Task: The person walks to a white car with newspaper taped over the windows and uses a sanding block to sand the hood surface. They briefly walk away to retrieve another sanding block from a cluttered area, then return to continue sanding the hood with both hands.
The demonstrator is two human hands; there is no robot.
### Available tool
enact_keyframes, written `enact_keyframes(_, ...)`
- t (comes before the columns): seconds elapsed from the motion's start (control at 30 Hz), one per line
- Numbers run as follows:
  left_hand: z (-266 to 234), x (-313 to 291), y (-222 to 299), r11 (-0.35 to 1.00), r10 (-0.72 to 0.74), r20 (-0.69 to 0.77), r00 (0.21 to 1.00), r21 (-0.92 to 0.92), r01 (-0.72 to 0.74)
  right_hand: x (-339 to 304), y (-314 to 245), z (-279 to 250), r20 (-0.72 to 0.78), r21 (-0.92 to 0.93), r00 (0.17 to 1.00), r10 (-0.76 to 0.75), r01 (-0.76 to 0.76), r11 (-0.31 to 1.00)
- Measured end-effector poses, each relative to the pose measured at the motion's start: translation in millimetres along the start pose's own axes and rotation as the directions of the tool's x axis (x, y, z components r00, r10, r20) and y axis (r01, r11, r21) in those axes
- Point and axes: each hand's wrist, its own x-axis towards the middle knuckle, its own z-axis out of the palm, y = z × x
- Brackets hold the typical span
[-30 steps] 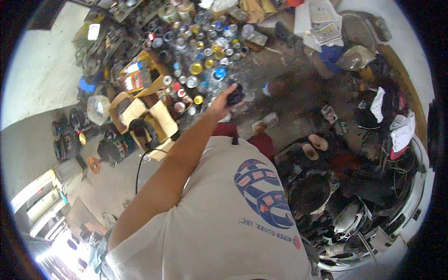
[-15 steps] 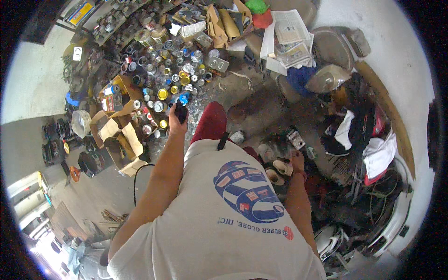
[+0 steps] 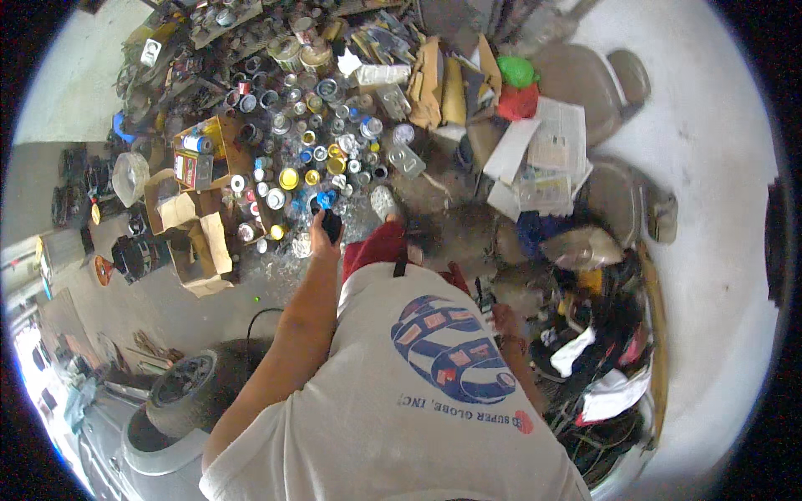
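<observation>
While the left hand (image 3: 323, 240) reaches forward over the floor, its fingers are closed around a dark object (image 3: 332, 225), whose kind I cannot tell. The object is just beside a blue thing (image 3: 327, 199) at the near edge of a crowd of cans. Among these, a yellow can (image 3: 289, 178) stands out. To the left of the hand are two open boxes, the nearer one (image 3: 215, 250) with its flaps spread and the farther one (image 3: 220, 159) with containers in it.

The right hand (image 3: 505, 320) is low by the person's right side, near a small, blurred dark item (image 3: 484, 294); I cannot tell whether it grips anything. Farther right, newspapers (image 3: 558, 142) lie beside a red bag (image 3: 519, 101) and a green bag (image 3: 518, 72). A white cloth (image 3: 616, 396) lies on the heap at the right, and a wheel (image 3: 190, 386) is at the lower left.
</observation>
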Motion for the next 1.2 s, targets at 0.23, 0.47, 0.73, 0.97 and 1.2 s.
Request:
enact_keyframes(0.23,3.9,20.0,19.7,0.999,-0.010,-0.105,0.994,-0.036,0.006,104.2,-26.1,-119.2,0.084,-0.094,0.995,0.053,-0.045,0.995)
enact_keyframes(0.47,-10.7,16.0,4.3,0.969,0.042,-0.121,0.992,-0.238,-0.070,206.3,-233.5,-270.2,-0.167,-0.169,0.978,-0.125,0.096,0.981)
enact_keyframes(0.73,18.9,-7.6,-19.1,0.882,0.053,-0.271,0.961,-0.438,-0.172,331.3,-356.2,-340.0,0.018,-0.123,0.959,-0.282,0.282,0.952)
enact_keyframes(0.97,79.4,-53.2,-20.3,0.883,0.037,-0.444,0.895,-0.405,-0.237,431.8,-424.7,-354.9,0.167,-0.071,0.945,-0.282,0.297,0.952)
enact_keyframes(1.2,136.8,-56.6,-56.5,0.928,0.053,-0.529,0.847,-0.287,-0.237,573.2,-462.6,-361.9,0.023,-0.064,0.912,-0.410,0.411,0.910)
